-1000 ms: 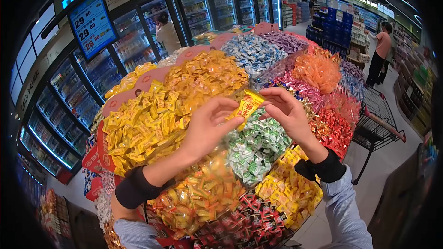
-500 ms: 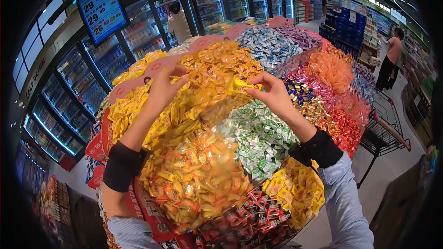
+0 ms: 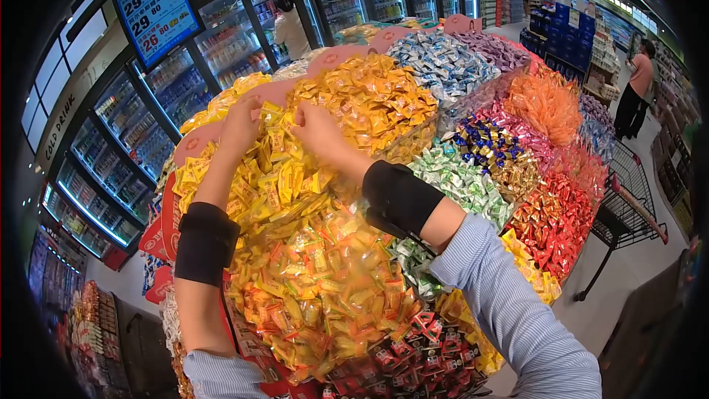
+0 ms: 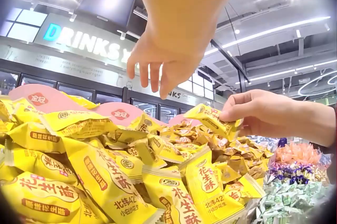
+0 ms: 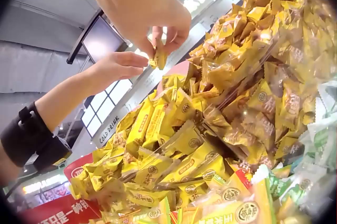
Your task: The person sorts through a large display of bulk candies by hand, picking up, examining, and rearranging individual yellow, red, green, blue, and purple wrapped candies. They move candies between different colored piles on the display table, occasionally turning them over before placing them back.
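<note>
My right hand (image 3: 321, 133) (image 4: 258, 112) (image 5: 142, 11) pinches a yellow wrapped candy (image 4: 209, 121) (image 5: 158, 58) between thumb and fingers; in the head view the candy is hard to make out. To its left, my left hand (image 3: 240, 127) (image 4: 168, 56) (image 5: 120, 68) hangs over the heap with fingers loosely bent and nothing held; its fingertips come near the candy in the right wrist view, and whether they touch is unclear. Below both hands lies a pile of yellow wrapped candies (image 3: 277, 177) (image 4: 100, 174) (image 5: 163, 145).
Around the pile are orange-gold candies (image 3: 369, 96), green-white ones (image 3: 461, 185), red ones (image 3: 554, 214) and dark red ones (image 3: 406, 351). A shopping cart (image 3: 628, 192) stands at the right. Drink fridges line the back, and two people (image 3: 292, 29) (image 3: 639, 85) stand farther off.
My right hand has moved left with the candy, from over the orange-gold pile to over the yellow one. The left hand has shifted slightly left and down. The head view has turned slightly.
</note>
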Available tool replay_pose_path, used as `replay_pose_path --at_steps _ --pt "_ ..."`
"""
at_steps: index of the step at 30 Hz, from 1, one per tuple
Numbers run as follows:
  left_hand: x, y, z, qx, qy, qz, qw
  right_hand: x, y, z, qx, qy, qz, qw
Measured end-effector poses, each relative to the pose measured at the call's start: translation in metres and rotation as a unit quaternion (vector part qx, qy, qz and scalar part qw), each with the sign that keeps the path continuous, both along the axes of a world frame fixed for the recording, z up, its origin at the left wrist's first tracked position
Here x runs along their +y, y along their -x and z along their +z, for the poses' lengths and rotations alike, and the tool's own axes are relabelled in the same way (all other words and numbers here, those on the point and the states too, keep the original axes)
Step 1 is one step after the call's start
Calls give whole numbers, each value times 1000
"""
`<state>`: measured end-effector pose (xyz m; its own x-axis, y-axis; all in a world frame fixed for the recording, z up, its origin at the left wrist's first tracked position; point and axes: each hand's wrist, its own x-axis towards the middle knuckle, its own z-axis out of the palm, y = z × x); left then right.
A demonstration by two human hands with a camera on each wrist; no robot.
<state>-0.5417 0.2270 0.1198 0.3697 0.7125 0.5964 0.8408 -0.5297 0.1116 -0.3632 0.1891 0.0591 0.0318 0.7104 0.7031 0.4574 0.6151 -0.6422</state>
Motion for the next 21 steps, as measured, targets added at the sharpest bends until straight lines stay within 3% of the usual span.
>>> replay_pose_path --at_steps 4,7,8,11,14,17,21 --pt "3 10 -14 -9 33 48 998 5 18 -11 -166 -64 -80 981" --pt "3 17 -19 -6 28 33 999 -11 20 -6 -235 -88 -45 967" --pt "4 17 -19 3 22 32 999 -23 20 -2 -320 -99 -63 940" --pt "5 16 -18 22 7 34 999 -6 26 -15 -343 -57 -18 937" --pt "0 15 -16 19 8 40 999 -3 19 -20 -433 -43 7 900" --pt "6 20 -14 2 18 36 999 -6 13 -19 -341 -23 32 939" --pt "3 26 -8 -9 43 33 998 -6 -1 -13 -282 -23 55 958"
